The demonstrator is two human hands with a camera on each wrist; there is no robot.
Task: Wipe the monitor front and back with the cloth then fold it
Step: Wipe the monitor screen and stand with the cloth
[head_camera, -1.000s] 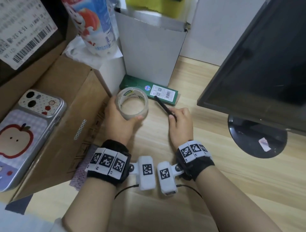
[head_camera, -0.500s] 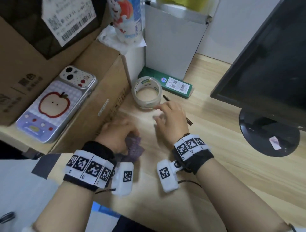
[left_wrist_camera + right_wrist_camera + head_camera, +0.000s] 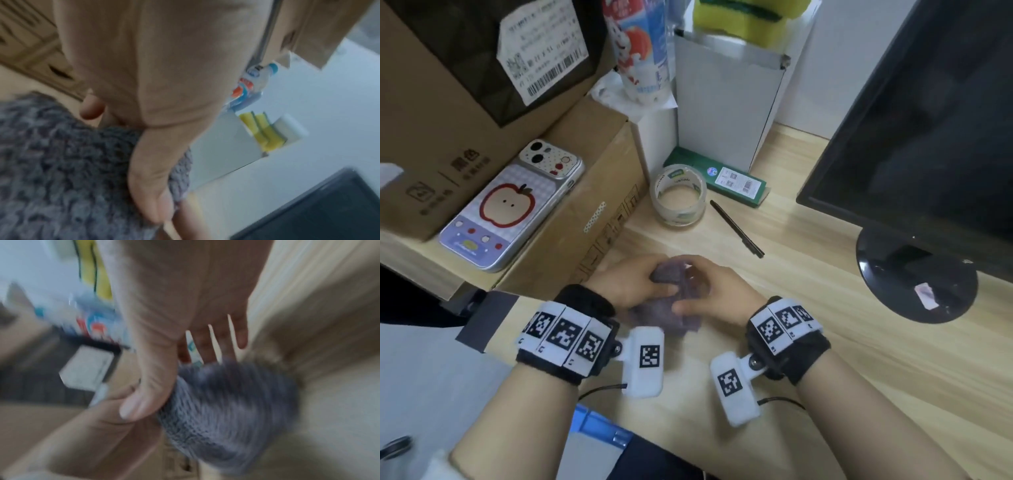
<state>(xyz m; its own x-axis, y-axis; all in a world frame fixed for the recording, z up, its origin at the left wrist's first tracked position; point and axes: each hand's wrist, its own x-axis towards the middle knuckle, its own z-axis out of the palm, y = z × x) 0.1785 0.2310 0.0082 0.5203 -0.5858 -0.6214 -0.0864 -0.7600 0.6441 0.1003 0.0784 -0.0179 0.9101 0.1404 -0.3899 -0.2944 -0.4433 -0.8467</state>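
Observation:
A purple-grey knitted cloth [image 3: 681,301] is bunched up over the wooden desk [image 3: 808,342], held between both hands. My left hand [image 3: 637,279] grips its left side; in the left wrist view the thumb [image 3: 152,178] presses into the cloth [image 3: 61,170]. My right hand [image 3: 714,291] holds the right side, and the blurred right wrist view shows its thumb [image 3: 144,394] in front of the cloth [image 3: 226,402] and its fingers [image 3: 216,340] behind. The black monitor [image 3: 928,137] stands at the right on a round base [image 3: 914,274], apart from both hands.
A tape roll [image 3: 678,195], a black pen [image 3: 736,228] and a flat green box [image 3: 722,178] lie beyond the hands. A phone [image 3: 513,205] rests on a cardboard box [image 3: 592,212] at the left. A white box [image 3: 722,102] with yellow sponges [image 3: 743,17] stands behind.
My left hand let go of the tape roll and picked up the cloth near the desk edge. My right hand left the pen and joined it on the cloth.

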